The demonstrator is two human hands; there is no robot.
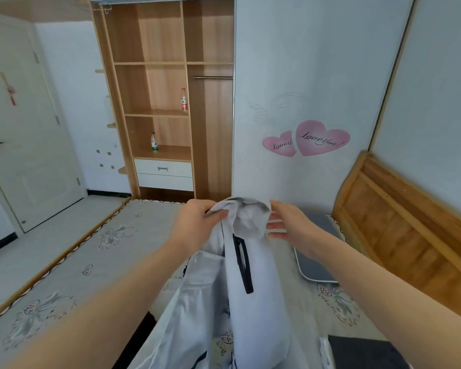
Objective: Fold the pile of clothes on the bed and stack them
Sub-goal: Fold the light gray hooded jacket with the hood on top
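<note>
Bedroom, bed [72, 265] with a grey floral-print cover in the foreground. White garment [253, 288] with a dark strap or trim is held up over the middle of the bed, its lower part hanging down toward the camera. Left hand [194, 222] grips the bunched top edge, fingers curled round the fabric. Right hand [288, 225] is at the other side of the same bunch, fingers straight and spread, tips touching the cloth. Grey pillow [317, 251] lies just beyond the right hand, next to the wooden headboard [399, 222]. Dark item [365, 352] at lower right on the bed. Behind: open wooden wardrobe [165, 102] with two bottles [184, 99] on separate shelves, pink heart stickers [306, 139] on its sliding panel, white door [19, 123] at left
</note>
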